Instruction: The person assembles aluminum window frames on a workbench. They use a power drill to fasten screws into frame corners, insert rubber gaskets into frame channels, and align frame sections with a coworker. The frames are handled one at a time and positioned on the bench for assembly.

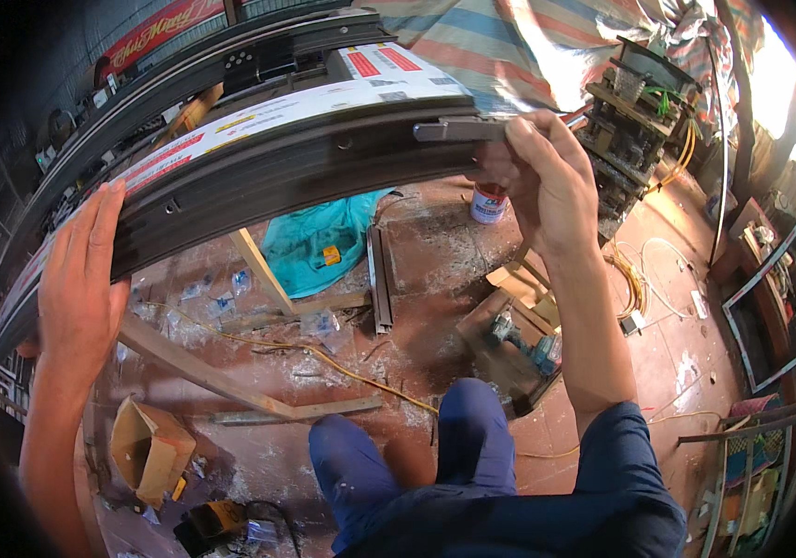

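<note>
A long dark brown metal profile (295, 167) runs across the upper part of the view, with white film with red patches along its top. On its left stretch my left hand (81, 279) is closed, the fingers lying over the upper edge. My right hand (561, 186) pinches a small flat dark metal piece (449, 131) between thumb and fingers. That piece points left, along the face of the profile near its right end. Whether it touches the profile I cannot tell. Small holes show in the profile's face.
Below the profile lie a teal plastic bag (323, 237), wooden strips (202, 367) and a yellow cord (342, 367). A cordless drill (539, 352) rests in a cardboard box on the right. An open carton (151, 446) stands lower left; a machine (635, 126) stands upper right.
</note>
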A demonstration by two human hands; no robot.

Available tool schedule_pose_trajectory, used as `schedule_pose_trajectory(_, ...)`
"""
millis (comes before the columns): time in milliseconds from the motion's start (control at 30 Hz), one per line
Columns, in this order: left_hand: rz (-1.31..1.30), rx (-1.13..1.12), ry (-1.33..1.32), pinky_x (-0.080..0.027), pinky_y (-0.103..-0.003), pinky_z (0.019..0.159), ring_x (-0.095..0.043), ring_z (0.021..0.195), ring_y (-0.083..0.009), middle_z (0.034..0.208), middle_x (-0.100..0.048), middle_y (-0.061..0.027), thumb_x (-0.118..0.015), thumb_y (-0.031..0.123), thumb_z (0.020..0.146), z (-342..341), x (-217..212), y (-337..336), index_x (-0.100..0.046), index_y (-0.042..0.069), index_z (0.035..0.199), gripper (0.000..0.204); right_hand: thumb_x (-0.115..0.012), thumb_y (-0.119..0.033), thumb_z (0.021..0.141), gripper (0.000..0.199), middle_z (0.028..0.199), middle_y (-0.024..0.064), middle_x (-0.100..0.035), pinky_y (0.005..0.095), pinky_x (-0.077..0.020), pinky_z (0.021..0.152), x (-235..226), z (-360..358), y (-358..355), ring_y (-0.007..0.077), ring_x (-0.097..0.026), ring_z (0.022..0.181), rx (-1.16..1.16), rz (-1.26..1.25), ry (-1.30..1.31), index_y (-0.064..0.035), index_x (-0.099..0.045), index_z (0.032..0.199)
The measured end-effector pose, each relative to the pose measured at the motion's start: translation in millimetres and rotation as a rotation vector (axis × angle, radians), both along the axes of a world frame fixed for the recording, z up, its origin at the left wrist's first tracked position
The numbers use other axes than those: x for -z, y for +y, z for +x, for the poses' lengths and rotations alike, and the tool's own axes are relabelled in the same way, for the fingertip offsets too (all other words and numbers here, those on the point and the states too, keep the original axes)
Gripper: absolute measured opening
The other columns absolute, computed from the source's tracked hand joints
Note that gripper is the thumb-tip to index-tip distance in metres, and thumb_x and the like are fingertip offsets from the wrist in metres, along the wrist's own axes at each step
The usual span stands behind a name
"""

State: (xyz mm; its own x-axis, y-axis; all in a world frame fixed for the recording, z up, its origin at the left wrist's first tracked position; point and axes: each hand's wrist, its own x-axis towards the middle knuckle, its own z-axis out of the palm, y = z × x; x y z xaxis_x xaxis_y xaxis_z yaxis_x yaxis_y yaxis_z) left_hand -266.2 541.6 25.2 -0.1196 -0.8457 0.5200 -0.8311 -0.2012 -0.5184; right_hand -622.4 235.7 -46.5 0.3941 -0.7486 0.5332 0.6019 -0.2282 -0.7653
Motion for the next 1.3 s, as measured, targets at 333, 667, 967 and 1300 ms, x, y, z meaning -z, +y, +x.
schedule_pose_trajectory(333, -0.025, -0.018, -0.067, -0.049, -0.045, 0.116, -0.057, 0.136, -0.0369, 0.157, -0.053, -0.0168, -0.081, -0.011, 0.068, 0.1, 3.9, 3.1, -0.038, 0.01, 0.166, 0.109, -0.064, -0.011, 0.107, 0.014, 0.106, 0.0229, -0.075, 0.0415, -0.0693, 0.077, -3.1, -19.8, -20.0, 0.0311, -0.08, 0.088, -0.093, -0.061, -0.086, -0.0007, -0.056, 0.111)
schedule_pose_trajectory(667, -0.054, 0.063, -0.067, -0.048, -0.049, 0.113, -0.059, 0.133, -0.0434, 0.154, -0.056, -0.0219, -0.076, -0.007, 0.068, 2.2, 6.6, -5.0, -0.042, 0.004, 0.163, 0.101, -0.064, -0.012, 0.108, 0.014, 0.104, 0.0208, -0.075, 0.0424, -0.0685, 0.076, 9.0, -16.2, -22.2, 0.0293, -0.079, 0.087, -0.093, -0.001, -0.16, -0.0015, -0.056, 0.112)
schedule_pose_trajectory(967, 0.117, 0.201, 0.281, -0.05, -0.045, 0.108, -0.065, 0.131, -0.0367, 0.142, -0.069, -0.0195, -0.074, 0.032, 0.096, 8.6, -46.3, 2.9, -0.069, 0.004, 0.14, 0.053, -0.063, -0.012, 0.107, 0.011, 0.102, 0.0204, -0.077, 0.0383, -0.0657, 0.08, 16.6, -22.3, -23.5, 0.0308, -0.08, 0.083, -0.013, 0.014, -0.199, -0.0021, -0.062, 0.112)
schedule_pose_trajectory(1300, 0.031, 0.13, 0.333, -0.049, -0.044, 0.111, -0.067, 0.128, -0.034, 0.138, -0.073, -0.016, -0.078, 0.04, 0.094, 14.7, -39.5, -5.7, -0.075, 0.006, 0.133, 0.051, -0.06, -0.02, 0.11, 0.014, 0.106, 0.0178, -0.078, 0.0384, -0.0649, 0.081, 50.3, -41.4, -37.4, 0.0278, -0.08, 0.088, -0.095, 0.105, -0.237, -0.0085, -0.058, 0.118)
